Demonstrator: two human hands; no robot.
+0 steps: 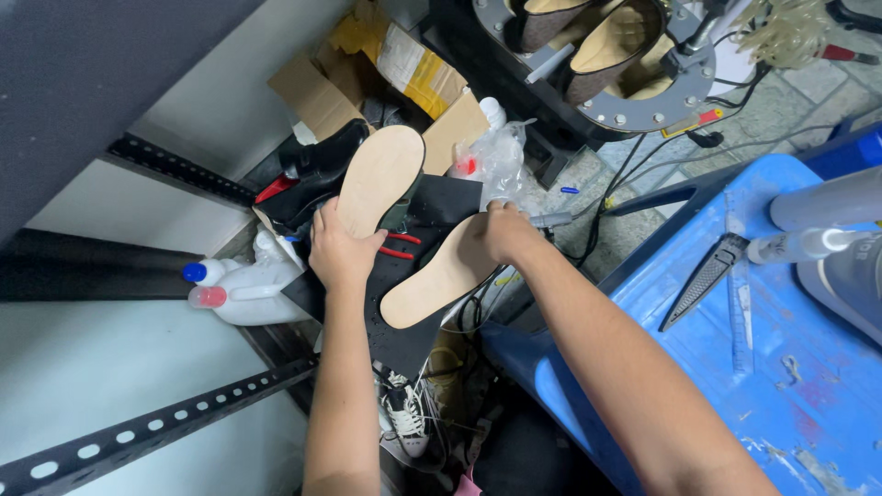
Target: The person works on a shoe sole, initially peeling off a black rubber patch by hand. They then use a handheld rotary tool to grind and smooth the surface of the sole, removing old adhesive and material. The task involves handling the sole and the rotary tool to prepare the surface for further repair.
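Observation:
My left hand (338, 250) grips the heel end of a shoe turned sole up, its tan sole (378, 176) facing me. My right hand (504, 230) holds a second shoe of the same kind by one end, its tan sole (436, 276) angled down to the left. Both shoes hang over a black sheet (404, 321) on the floor. Red-handled pliers (399, 246) lie on that sheet between the two shoes.
A black heeled shoe (317, 170) and an open cardboard box (386, 78) sit behind. White jugs with blue and red caps (241, 285) lie left. A blue plastic table (781, 349) at right carries a black file (706, 277) and a ruler. A round machine (643, 64) holds shoes at top.

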